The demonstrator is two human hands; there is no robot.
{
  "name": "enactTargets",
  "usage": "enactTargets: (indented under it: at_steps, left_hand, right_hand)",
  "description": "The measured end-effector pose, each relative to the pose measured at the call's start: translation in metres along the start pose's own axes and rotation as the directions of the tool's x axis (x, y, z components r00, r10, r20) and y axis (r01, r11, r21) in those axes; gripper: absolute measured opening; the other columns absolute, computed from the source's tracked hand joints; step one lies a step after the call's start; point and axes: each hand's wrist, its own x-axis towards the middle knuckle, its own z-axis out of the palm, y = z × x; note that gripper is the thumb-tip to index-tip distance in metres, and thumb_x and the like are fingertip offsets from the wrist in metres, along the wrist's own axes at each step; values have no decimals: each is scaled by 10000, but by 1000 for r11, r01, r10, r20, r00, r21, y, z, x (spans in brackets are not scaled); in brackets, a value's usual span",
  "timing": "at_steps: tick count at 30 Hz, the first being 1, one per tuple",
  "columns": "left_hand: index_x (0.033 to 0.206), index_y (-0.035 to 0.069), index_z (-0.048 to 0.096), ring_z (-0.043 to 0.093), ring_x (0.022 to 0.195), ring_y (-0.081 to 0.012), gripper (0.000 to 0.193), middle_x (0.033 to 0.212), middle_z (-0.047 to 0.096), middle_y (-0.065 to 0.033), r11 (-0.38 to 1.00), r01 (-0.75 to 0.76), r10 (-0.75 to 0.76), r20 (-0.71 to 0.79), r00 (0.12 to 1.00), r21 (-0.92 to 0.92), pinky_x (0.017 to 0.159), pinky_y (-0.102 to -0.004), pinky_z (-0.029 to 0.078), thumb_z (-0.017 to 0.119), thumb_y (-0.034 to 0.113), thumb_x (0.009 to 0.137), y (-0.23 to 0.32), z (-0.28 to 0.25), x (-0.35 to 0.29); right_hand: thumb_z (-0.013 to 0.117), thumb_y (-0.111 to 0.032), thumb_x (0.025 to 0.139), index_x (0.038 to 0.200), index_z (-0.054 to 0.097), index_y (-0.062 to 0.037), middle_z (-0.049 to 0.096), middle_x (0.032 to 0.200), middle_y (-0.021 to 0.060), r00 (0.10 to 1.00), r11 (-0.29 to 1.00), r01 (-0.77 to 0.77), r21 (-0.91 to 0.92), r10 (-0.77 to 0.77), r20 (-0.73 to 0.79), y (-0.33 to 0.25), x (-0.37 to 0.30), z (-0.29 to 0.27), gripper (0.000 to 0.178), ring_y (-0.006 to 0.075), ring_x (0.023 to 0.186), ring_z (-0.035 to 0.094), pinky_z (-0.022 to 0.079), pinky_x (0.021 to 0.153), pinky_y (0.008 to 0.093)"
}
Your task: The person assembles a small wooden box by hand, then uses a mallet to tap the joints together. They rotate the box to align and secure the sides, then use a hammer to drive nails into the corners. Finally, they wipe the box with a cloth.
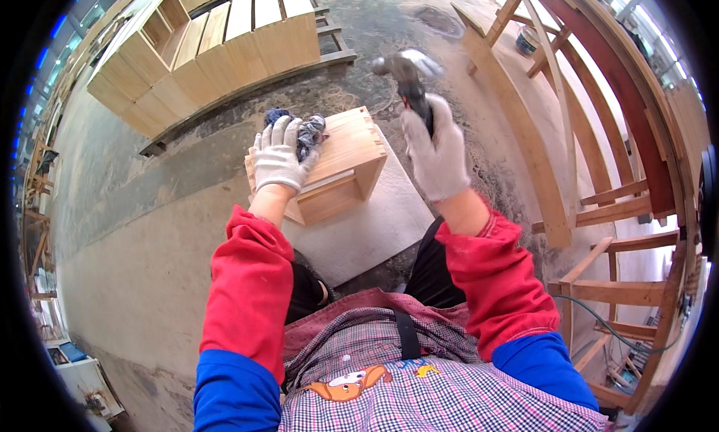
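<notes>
In a white glove, my left hand (277, 159) rests on top of a small wooden drawer box (350, 144), its fingers curled over a crumpled dark cloth (311, 132). The box is pale wood with finger joints at its corners, and its hollow side faces me. My right hand (438, 153), gloved too, grips a hammer (410, 76) by its dark handle. The hammer is raised to the right of the box, apart from it, and its metal head is blurred. Part of the cloth is hidden under my left hand.
Beneath the box lies a white board (382, 215) on the concrete floor. Several similar wooden boxes (243, 46) stand in a row on a slatted pallet (337, 56) at the far left. Wooden frames (524, 132) line the right side, with a bucket (526, 40) behind.
</notes>
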Motion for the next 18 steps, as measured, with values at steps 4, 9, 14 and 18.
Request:
enactTargets:
  at_steps: [4, 9, 14, 18]
  left_hand:
    - [1408, 174, 474, 392, 1365, -344, 671, 1483, 437, -95, 999, -34, 34, -22, 999, -20, 1168, -501, 265, 646, 512, 855, 1, 6, 4]
    - [1416, 172, 468, 384, 1372, -339, 678, 1484, 435, -94, 1000, 1, -1, -7, 1000, 9, 1173, -493, 260, 647, 507, 854, -1, 1, -2]
    - [1411, 169, 471, 383, 1373, -337, 673, 1487, 433, -92, 1000, 6, -6, 10, 1000, -21, 1171, -507, 259, 651, 498, 852, 3, -2, 1]
    - [1405, 163, 472, 389, 1370, -333, 668, 1484, 436, -92, 1000, -22, 22, 0, 1000, -3, 1172, -510, 258, 653, 495, 855, 3, 5, 1]
  right_hand:
    - [597, -367, 961, 1065, 577, -22, 663, 897, 279, 968, 915, -86, -394, 170, 186, 49, -10, 7, 361, 464, 887, 642, 494, 730, 493]
    - [619, -352, 957, 1032, 595, -14, 660, 845, 267, 987, 994, -100, -52, 105, 121, 9, -1, -18, 347, 437, 825, 647, 507, 714, 449]
    - [593, -364, 972, 1059, 571, -37, 661, 850, 271, 999, 999, -45, -17, 45, 17, 26, -30, 0, 339, 454, 835, 646, 510, 723, 488]
    - [615, -372, 955, 1061, 580, -51, 661, 886, 274, 962, 882, -90, -463, 197, 188, 50, -15, -11, 340, 462, 874, 641, 501, 724, 508]
